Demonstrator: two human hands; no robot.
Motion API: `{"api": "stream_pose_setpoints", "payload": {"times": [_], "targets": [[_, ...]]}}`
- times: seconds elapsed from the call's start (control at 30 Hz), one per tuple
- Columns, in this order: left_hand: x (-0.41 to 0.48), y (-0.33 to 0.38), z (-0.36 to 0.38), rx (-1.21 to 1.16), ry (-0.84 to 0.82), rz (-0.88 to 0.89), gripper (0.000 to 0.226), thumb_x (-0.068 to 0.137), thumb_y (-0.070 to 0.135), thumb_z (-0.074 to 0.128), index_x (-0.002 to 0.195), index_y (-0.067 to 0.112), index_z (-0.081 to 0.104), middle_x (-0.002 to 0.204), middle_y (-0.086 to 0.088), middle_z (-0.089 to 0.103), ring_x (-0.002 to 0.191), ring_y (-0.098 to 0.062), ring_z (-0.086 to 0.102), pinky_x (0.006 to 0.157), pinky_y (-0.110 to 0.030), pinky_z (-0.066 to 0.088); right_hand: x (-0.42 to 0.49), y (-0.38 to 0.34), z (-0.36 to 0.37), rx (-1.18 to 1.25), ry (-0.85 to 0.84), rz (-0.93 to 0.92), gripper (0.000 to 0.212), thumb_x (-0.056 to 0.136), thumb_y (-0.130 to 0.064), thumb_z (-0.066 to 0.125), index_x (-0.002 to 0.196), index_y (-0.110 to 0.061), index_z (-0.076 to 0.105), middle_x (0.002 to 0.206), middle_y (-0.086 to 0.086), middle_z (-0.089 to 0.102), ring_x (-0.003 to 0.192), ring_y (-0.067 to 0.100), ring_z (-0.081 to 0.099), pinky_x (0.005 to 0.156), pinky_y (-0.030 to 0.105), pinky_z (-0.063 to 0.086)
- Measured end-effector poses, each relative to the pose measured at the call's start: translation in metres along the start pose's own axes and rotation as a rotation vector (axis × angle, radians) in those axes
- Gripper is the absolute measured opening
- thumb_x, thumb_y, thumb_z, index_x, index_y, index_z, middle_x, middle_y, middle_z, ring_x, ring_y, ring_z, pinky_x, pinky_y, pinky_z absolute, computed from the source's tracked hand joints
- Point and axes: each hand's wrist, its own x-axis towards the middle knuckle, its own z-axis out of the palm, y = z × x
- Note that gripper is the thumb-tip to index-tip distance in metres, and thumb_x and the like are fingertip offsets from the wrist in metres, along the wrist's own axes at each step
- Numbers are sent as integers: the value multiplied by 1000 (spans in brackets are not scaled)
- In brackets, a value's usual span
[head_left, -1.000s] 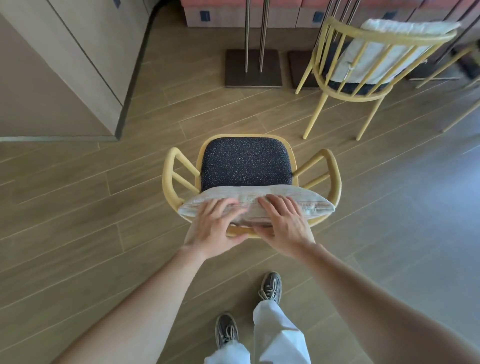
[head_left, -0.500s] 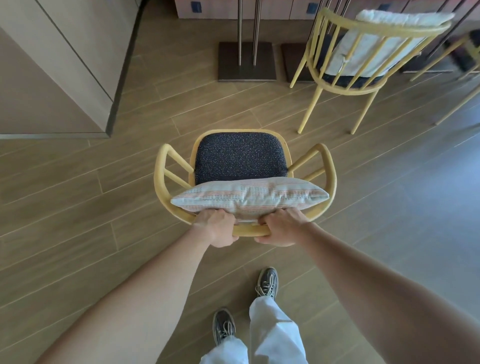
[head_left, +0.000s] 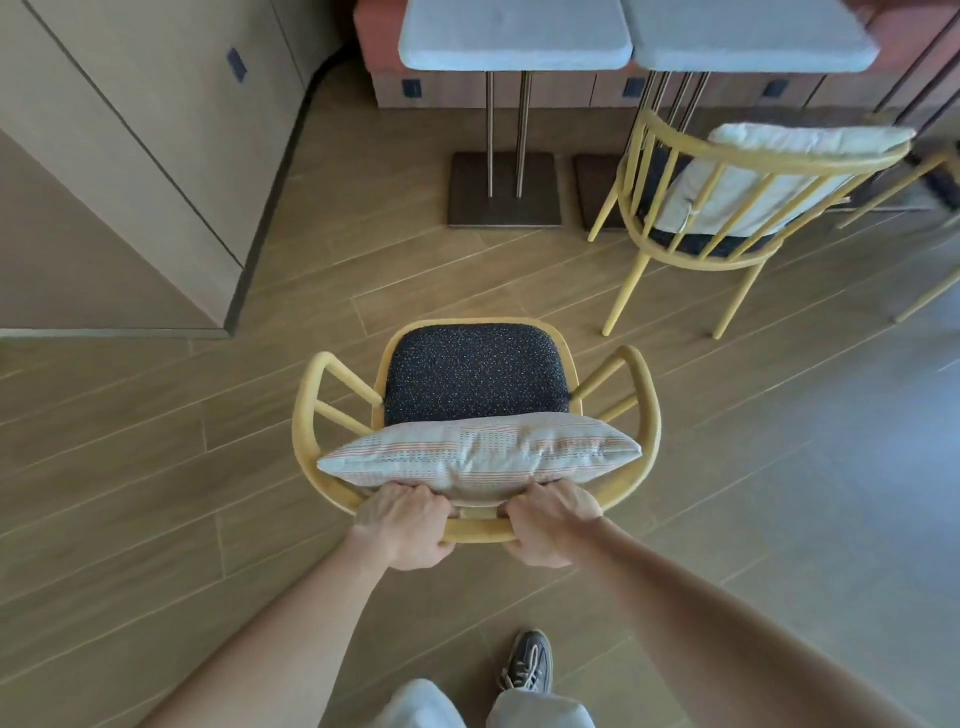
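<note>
A yellow wooden armchair (head_left: 304, 410) with a dark speckled seat pad (head_left: 475, 371) stands on the floor in front of me, its back towards me. A striped pale cushion (head_left: 478, 452) leans against the inside of the backrest. My left hand (head_left: 408, 527) grips the curved top rail of the backrest left of centre. My right hand (head_left: 548, 522) grips the same rail right of centre. Both hands curl round the rail just below the cushion's lower edge.
A second yellow chair (head_left: 727, 208) with a white cushion stands at the right rear, by two pale blue tables (head_left: 514, 36) on metal posts with dark floor plates (head_left: 504, 189). A wooden cabinet (head_left: 130, 156) fills the left. Plank floor lies between; my shoe (head_left: 527, 662) shows below.
My hands left the cushion and took hold of the chair's back rail. The view has since tipped up, so the tables show at the top and the chair sits closer to them.
</note>
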Motion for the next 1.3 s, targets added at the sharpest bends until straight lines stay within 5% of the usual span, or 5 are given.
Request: {"api": "stream_pose_setpoints", "payload": {"times": [0.7,1.1,1.3], "targets": [[228,-160,-133,18,8,32,39,98,48,58,116,16,72,112,-10,76,100,-36,74,87,-46,56,214,128,-156,43,39,72,30,96,-46,48,113,-32,69,96,-2,74,91,29,68,82,41,57],[366,-211,-211,15,4,-9,36,97,48,56,117,24,73,101,-5,75,92,-31,75,86,-44,58,313,231,-246,46,64,33,32,96,-42,50,116,-28,70,99,0,75,92,31,71,87,50,60],[432,-249,-251,21,62,-13,35,97,50,58,122,31,74,105,-2,77,93,-28,76,83,-42,59,371,277,-289,17,98,33,31,100,-45,48,116,-31,70,91,-4,73,84,25,69,82,43,60]]}}
